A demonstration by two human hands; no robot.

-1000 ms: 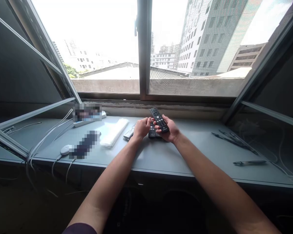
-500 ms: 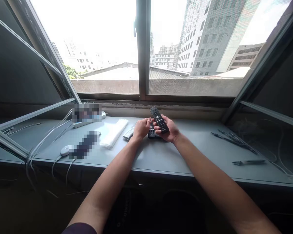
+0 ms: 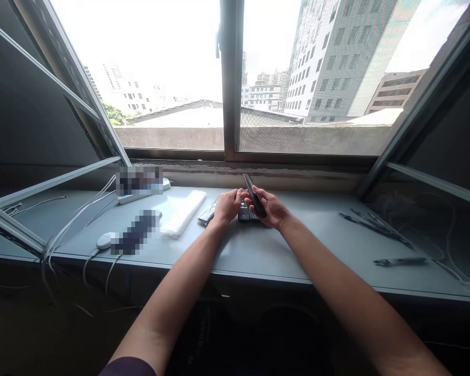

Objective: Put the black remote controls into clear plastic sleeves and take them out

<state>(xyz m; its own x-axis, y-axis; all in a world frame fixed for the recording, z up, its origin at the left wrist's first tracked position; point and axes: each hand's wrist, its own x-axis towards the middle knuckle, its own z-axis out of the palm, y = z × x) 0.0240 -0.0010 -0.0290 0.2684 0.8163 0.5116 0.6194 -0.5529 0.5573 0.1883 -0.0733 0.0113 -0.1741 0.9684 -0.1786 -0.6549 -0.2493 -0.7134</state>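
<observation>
A black remote control [image 3: 254,199] is gripped by my right hand [image 3: 274,210], tilted edge-on so that its buttons are out of sight. Close on its left is my left hand [image 3: 227,206], fingers curled together; whatever they may hold is hidden. Under and behind my hands, black remotes with buttons [image 3: 244,213] lie on the grey table [image 3: 254,256], partly covered. Beside my left wrist lies a grey remote-like object [image 3: 206,214], its far end blocked by the hand.
A stack of clear plastic bags [image 3: 183,213] lies left of my hands. Further left are a white power strip [image 3: 164,185], a white round charger [image 3: 105,241] and cables. Several pens [image 3: 399,261] lie on the right. Metal frames [image 3: 102,122] flank the table below the window.
My right hand has turned the remote from its button face showing to edge-on. My left hand has stayed nearly still.
</observation>
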